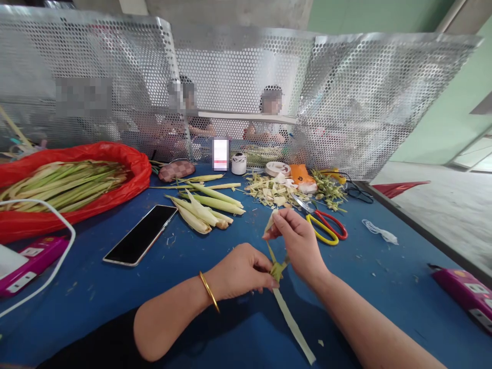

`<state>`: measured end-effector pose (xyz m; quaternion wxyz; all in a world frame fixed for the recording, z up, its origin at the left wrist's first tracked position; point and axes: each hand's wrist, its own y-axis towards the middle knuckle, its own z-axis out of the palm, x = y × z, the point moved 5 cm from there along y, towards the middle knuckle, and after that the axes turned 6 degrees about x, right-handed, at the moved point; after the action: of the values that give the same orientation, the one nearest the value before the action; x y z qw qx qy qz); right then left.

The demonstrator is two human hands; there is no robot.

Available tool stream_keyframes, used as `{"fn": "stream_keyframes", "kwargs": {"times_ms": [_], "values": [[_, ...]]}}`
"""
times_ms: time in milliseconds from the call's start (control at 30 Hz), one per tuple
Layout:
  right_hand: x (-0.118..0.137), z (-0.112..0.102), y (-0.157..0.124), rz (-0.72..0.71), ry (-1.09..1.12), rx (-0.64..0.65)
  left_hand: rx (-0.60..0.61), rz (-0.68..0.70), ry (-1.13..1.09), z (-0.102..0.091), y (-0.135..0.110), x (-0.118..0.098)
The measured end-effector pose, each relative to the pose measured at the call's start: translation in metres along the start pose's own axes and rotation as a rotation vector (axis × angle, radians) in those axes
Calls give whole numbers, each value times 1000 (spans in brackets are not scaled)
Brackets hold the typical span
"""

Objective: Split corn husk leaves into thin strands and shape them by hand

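Observation:
A small folded knot of green leaf strips is pinched between the thumb and fingers of my left hand. From it a long pale strip hangs down toward the table's front. My right hand, just above and to the right, has thumb and fingers closed on the end of another leaf strip that rises from the knot. Scissors with red and yellow handles lie behind my right hand, partly covered by it. Several pale green leaf bundles rest on the table beyond my left hand.
At left are a red bag of long leaves, a phone and a purple power strip with a white cable. Leaf scraps, tape and an orange packet lie before a perforated metal screen. People sit behind it.

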<state>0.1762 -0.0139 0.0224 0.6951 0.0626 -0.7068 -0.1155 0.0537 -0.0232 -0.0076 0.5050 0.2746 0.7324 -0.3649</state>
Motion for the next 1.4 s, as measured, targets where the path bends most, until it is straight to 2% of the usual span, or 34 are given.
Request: {"fn": "stream_keyframes", "kwargs": {"times_ms": [167,267,367,433,500,567,633,700,767,867,1033,1233,1333,1400], "values": [[3,5,0,-54,-13,83,-6,-31,-103,0,0,-1],[5,1,2,-96,-102,99,-65,-23,-193,-3,0,-5],[8,-20,7,-115,-281,-67,-167,-1,-311,-11,-1,-8],[7,-34,11,-39,-354,-170,-225,8,-374,-16,-2,-7],[1,-37,16,118,-361,-97,-259,14,-410,-20,-2,-6],[-6,-30,15,266,-289,65,-273,29,-413,-22,-2,-7],[-11,-20,11,343,-159,182,-275,39,-391,-22,-2,-7],[-15,-11,6,364,-17,225,-267,43,-369,-22,-3,-8],[-18,-3,3,358,80,229,-240,42,-368,-20,-3,-9],[-19,4,0,322,111,213,-200,14,-422,-18,-3,-6],[-14,8,0,248,51,197,-210,-75,-455,-17,-2,-1],[-17,-1,4,122,-100,69,-229,-77,-454,-18,-3,-1],[-14,-6,3,94,-167,9,-281,-48,-470,-22,-4,-2],[0,-11,-2,-31,-284,-84,-368,-15,-508,-30,-5,-3]]}}
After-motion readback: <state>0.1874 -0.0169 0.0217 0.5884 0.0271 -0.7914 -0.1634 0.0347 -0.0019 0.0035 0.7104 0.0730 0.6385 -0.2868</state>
